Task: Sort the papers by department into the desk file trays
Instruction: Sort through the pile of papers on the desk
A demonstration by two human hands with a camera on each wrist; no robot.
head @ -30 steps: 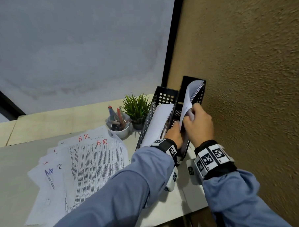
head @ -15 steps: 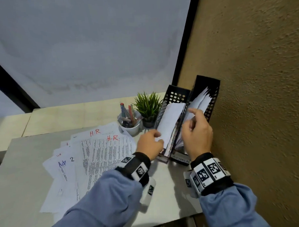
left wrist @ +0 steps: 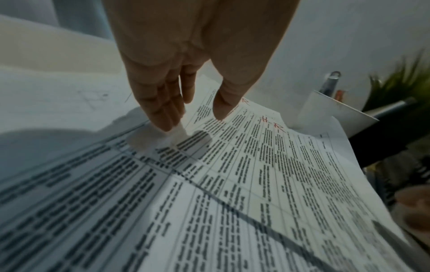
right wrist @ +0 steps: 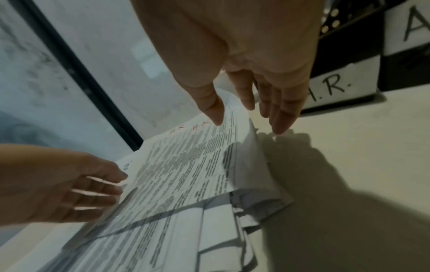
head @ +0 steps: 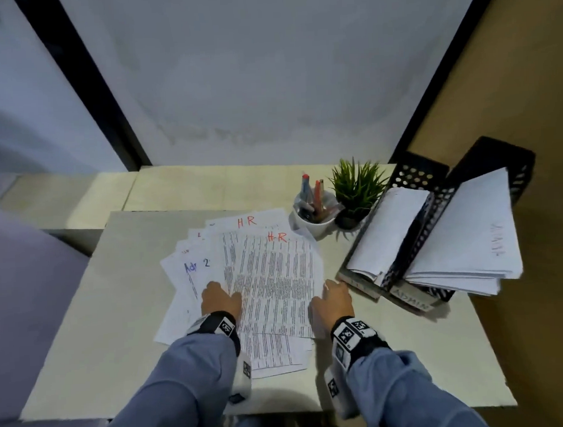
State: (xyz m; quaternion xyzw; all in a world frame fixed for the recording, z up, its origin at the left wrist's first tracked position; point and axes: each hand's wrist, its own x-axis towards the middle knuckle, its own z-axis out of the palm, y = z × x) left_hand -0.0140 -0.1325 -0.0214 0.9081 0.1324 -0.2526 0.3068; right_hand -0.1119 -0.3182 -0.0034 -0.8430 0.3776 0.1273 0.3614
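Observation:
Printed sheets lie fanned out on the desk [head: 117,317], and the top sheet [head: 276,278] is marked "H.R" in red. My left hand [head: 221,298] touches that sheet's left edge with straight fingers [left wrist: 163,114] and thumb apart. My right hand [head: 334,299] is at its right edge. There the thumb [right wrist: 213,110] touches the slightly raised edge and the fingers [right wrist: 279,117] reach straight down toward the desk. Two black mesh trays stand at the right: the H.R. tray [head: 417,175] and the ADMIN tray [head: 497,158], each holding white sheets.
A white cup of pens [head: 312,212] and a small potted plant [head: 356,190] stand behind the pile, left of the trays. A brown wall [head: 525,73] runs close along the right of the trays. The desk's front edge is just under my forearms.
Both hands left the trays and came down to the paper pile. The right hand let go of the sheets in the right tray. The head view swung left and down.

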